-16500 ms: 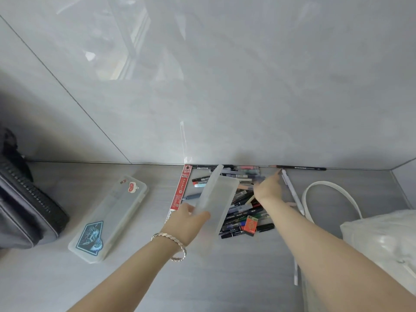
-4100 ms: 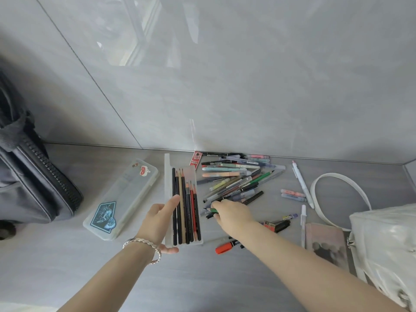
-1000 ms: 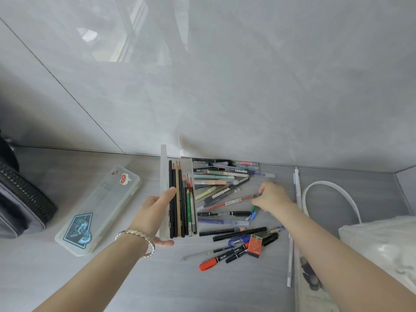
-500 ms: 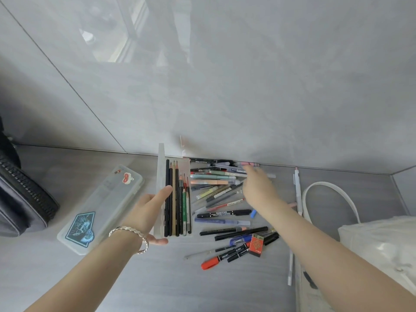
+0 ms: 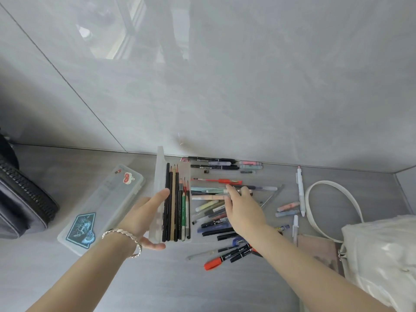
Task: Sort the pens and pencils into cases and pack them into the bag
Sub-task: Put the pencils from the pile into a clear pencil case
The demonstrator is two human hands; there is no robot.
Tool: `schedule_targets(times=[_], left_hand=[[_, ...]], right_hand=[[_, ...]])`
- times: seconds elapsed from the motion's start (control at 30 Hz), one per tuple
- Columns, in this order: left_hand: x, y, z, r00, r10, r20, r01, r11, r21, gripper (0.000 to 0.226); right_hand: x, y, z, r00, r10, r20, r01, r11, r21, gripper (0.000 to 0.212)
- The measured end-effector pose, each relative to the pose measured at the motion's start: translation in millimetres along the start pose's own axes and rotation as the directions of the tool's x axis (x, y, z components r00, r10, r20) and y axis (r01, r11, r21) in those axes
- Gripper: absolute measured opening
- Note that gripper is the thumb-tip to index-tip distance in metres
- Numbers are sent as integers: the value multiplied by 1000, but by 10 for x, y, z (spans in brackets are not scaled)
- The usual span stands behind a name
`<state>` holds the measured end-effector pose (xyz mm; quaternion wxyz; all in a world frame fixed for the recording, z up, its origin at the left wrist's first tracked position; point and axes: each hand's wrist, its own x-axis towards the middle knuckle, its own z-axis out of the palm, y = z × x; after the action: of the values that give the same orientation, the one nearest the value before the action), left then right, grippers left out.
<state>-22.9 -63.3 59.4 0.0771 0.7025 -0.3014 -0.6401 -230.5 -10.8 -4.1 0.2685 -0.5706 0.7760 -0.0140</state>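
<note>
My left hand grips an open translucent pencil case from its left side, thumb at its near end. Several pencils lie side by side inside it. A loose pile of pens and markers covers the grey surface just right of the case. My right hand hovers over the pile's middle, fingers apart, fingertips touching pens near a red pen. Nothing is lifted. A second, shut case with stickers lies to the left.
A dark zipped bag stands at the far left. A white bag with a looped strap sits at the right, a pinkish pouch beside it. A white pen and an orange-capped marker lie apart. The wall is close behind.
My right hand has drawn back from the pens along the wall to the middle of the pile. The left hand keeps holding the case with pencils in the same place.
</note>
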Motion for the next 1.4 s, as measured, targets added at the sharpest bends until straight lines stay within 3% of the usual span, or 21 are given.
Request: schedule_targets(times=[0.07, 0.13, 0.17, 0.27, 0.37, 0.57, 0.77, 0.83, 0.93, 1.0, 1.17, 1.23, 1.3, 1.4], left_hand=[[-20, -50, 34, 1000, -4, 19, 3, 999, 32, 44], [-51, -100, 92, 1000, -10, 27, 8, 998, 54, 43], [-67, -120, 127, 999, -14, 34, 12, 998, 57, 43], [-114, -168, 224, 998, -8, 61, 5, 999, 43, 44], [-164, -181, 260, 997, 2, 79, -3, 1000, 13, 43], [-210, -251, 262, 995, -15, 95, 20, 998, -53, 45], [-245, -323, 297, 989, -14, 145, 24, 998, -64, 50], [-272, -307, 282, 993, 0, 115, 9, 997, -73, 47], [-352, -244, 259, 996, 27, 81, -20, 996, -86, 31], [-392, -211, 258, 997, 30, 76, -22, 994, -103, 24], [-383, -214, 247, 999, 25, 33, -23, 998, -51, 41], [-363, -238, 232, 1000, 29, 6, -29, 999, 24, 46], [-357, -263, 219, 999, 39, 2, -39, 992, 117, 49], [-351, -342, 221, 999, 39, 18, -43, 940, 338, 61]], right_hand=[[-171, -115, -69, 999, -26, -45, 39, 948, 317, 40], [-329, -297, -107, 996, -56, -73, 89, 799, 595, 39], [-381, -389, -99, 992, -83, -100, 128, 745, 655, 38], [-425, -566, 44, 962, -123, -243, 253, 739, 625, 36], [-457, -614, 171, 958, -143, -250, 265, 777, 571, 35], [-537, -498, 238, 866, -312, -390, 416, 884, 216, 38], [-659, -476, 344, 875, -394, -282, 403, 915, -27, 46], [-669, -485, 357, 888, -391, -241, 401, 916, -6, 53], [-692, -512, 343, 917, -360, -171, 387, 907, 164, 73], [-742, -537, 310, 936, -333, -116, 352, 889, 291, 70], [-820, -556, 255, 952, -291, -94, 287, 746, 601, 51], [-807, -531, 270, 975, -200, -94, 204, 653, 730, 49], [-765, -538, 255, 996, -70, 63, -20, 494, 869, 44], [-718, -608, 233, 943, -87, 321, -295, 227, 928, 33]])
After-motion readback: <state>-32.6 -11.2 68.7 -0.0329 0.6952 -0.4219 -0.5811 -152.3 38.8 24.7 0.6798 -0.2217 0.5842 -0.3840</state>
